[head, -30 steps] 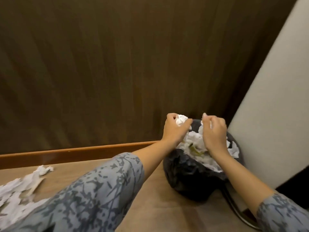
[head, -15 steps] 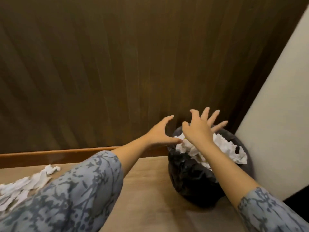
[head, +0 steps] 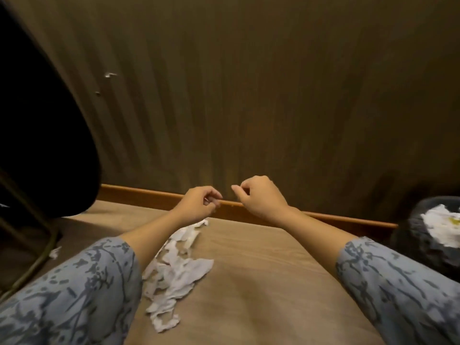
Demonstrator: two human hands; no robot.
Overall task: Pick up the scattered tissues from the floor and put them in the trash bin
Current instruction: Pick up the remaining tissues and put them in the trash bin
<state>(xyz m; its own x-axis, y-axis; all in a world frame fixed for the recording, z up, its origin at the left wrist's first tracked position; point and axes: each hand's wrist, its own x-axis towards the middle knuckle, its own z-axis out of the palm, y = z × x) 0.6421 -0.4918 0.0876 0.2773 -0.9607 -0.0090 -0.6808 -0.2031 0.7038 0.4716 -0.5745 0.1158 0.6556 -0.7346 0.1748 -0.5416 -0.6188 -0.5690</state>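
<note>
Above the tan floor (head: 261, 282), I am seeing both hands hovering empty: the left hand (head: 196, 204) and the right hand (head: 261, 197) are curling their fingers loosely, holding nothing. Torn white tissues (head: 174, 270) are lying scattered beneath the left forearm. Far right, the black-lined trash bin (head: 423, 242) is sitting against the baseboard (head: 149, 197), already holding tissue.

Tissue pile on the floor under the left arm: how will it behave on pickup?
Likely floppy: the tissue pile lies crumpled and torn in thin, ragged sheets, so it should drape and compress. Probably very light. It looks like several loose pieces, so one grab may leave scraps behind; a stray bit already sits apart by the chair leg.
</note>
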